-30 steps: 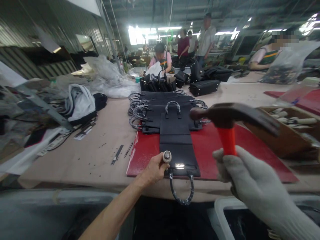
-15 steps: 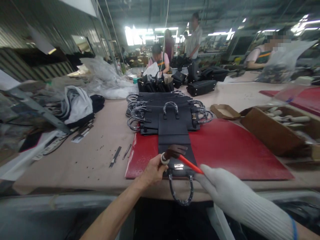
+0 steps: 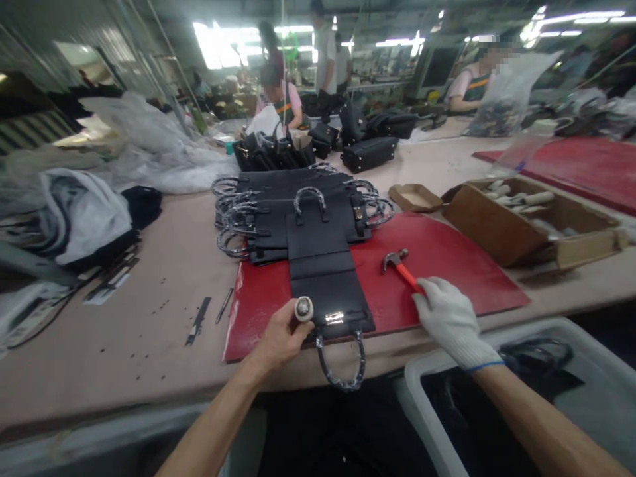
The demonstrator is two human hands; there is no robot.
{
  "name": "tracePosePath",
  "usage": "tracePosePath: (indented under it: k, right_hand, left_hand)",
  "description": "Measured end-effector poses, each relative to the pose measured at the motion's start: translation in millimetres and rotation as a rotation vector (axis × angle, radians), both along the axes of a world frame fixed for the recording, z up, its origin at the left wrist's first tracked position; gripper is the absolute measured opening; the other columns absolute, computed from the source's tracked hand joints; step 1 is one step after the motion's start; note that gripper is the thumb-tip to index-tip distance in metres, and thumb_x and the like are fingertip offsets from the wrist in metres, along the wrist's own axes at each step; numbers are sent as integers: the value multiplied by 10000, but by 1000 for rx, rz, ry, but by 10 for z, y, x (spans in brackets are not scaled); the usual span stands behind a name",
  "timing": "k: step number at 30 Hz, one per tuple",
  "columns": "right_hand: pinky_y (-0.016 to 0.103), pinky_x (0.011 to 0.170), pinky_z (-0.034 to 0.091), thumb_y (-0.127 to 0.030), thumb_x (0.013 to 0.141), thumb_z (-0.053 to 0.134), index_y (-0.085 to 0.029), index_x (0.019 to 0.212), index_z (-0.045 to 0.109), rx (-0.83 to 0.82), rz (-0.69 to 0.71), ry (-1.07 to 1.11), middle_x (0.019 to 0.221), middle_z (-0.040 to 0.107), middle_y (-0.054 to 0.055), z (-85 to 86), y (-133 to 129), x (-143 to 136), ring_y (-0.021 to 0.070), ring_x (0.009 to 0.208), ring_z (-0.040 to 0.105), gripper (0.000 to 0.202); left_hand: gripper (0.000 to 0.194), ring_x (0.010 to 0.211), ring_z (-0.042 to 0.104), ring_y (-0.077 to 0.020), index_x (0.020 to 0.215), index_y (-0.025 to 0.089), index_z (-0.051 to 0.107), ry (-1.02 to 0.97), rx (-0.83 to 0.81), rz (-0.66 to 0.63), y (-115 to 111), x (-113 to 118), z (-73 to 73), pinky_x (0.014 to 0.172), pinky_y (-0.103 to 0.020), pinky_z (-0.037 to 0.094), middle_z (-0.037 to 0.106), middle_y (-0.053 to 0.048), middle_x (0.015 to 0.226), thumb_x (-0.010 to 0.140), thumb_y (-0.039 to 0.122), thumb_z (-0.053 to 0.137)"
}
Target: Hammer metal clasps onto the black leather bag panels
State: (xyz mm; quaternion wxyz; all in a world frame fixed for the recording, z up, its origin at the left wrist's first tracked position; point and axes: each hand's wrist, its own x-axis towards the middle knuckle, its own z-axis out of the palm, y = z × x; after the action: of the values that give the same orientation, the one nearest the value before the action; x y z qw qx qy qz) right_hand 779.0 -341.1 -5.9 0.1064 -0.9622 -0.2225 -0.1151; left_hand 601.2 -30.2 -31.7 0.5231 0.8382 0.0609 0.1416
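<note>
My bare left hand point(image 3: 282, 338) grips an upright tool with a round, white-wrapped top point(image 3: 303, 309); its lower end is hidden, so its kind does not show. It stands at the left edge of a black bag panel point(image 3: 325, 291) that has a shiny metal plate point(image 3: 334, 318) and a plastic-wrapped handle point(image 3: 342, 381) hanging over the table's front. In a white knit glove, my right hand point(image 3: 447, 318) is closed on the red handle of a claw hammer point(image 3: 405, 270). The hammer's head is over the red board point(image 3: 437, 265), apart from the panel.
Stacked black panels with wrapped handles point(image 3: 268, 215) lie behind. A cardboard box of white tools point(image 3: 491, 232) sits at right, a grey bin point(image 3: 417, 391) below. A dark strip point(image 3: 199, 321) and thin metal rod point(image 3: 224, 305) lie left. Co-workers point(image 3: 281, 103) are across the table.
The hammer has moved from over the white-topped tool away to the right with my right hand. My left hand keeps its hold at the panel's edge. The view has turned rightward.
</note>
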Motion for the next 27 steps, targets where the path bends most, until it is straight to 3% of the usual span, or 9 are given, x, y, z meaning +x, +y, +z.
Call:
tracePosePath:
  k: [5, 7, 10, 16, 21, 23, 27]
  right_hand:
    - [512, 1167, 404, -365, 932, 611, -177, 1312, 664, 70, 265, 88, 1385, 656, 143, -148, 393, -348, 313, 1289, 587, 427]
    - [553, 1235, 314, -333, 909, 647, -162, 1335, 653, 105, 352, 118, 1426, 634, 149, -205, 509, -467, 324, 1350, 545, 458]
    - [616, 1260, 240, -284, 908, 650, -95, 1353, 638, 153, 380, 143, 1461, 599, 197, -266, 561, -534, 369, 1390, 503, 484]
    - [651, 1246, 260, -233, 862, 710, -140, 1377, 634, 182, 442, 197, 1470, 610, 160, -320, 493, -456, 365, 1399, 500, 529]
    - [652, 1250, 255, -200, 843, 723, -171, 1362, 646, 226, 423, 199, 1445, 627, 144, -335, 542, -480, 350, 1379, 521, 525]
    - [650, 1250, 257, -199, 845, 722, -177, 1356, 651, 228, 414, 204, 1439, 630, 140, -334, 563, -494, 350, 1372, 526, 517]
    - [652, 1248, 262, -235, 848, 742, -172, 1355, 661, 238, 403, 192, 1451, 627, 140, -349, 585, -507, 360, 1374, 526, 517]
  left_hand:
    - [234, 1013, 718, -238, 1133, 169, 688, -59, 62, 35, -12, -42, -62, 888, -353, 586, 746, -96, 1090, 915, 251, 659]
    - [212, 1054, 728, -245, 1114, 168, 689, -151, 116, 23, -26, -95, -113, 919, -366, 601, 745, -115, 1143, 917, 244, 674]
    - [171, 1105, 733, -261, 1053, 173, 688, -272, 114, 32, -52, -177, -200, 969, -402, 615, 739, -129, 1204, 898, 231, 728]
    - [163, 1078, 759, -276, 1022, 182, 699, -154, -164, 309, -95, -217, -231, 988, -441, 640, 751, -112, 1198, 913, 290, 753]
    - [256, 1130, 733, -291, 1067, 185, 734, -66, -79, 270, -57, -194, -131, 1084, -483, 591, 746, -115, 1219, 865, 323, 812]
    - [261, 1087, 749, -291, 1030, 180, 728, -9, -167, 268, 9, -180, -121, 1018, -463, 629, 750, -118, 1199, 863, 359, 819]
    - [326, 956, 784, -288, 970, 169, 682, -81, -545, 445, 133, -146, -146, 814, -422, 692, 772, -102, 1094, 835, 413, 852]
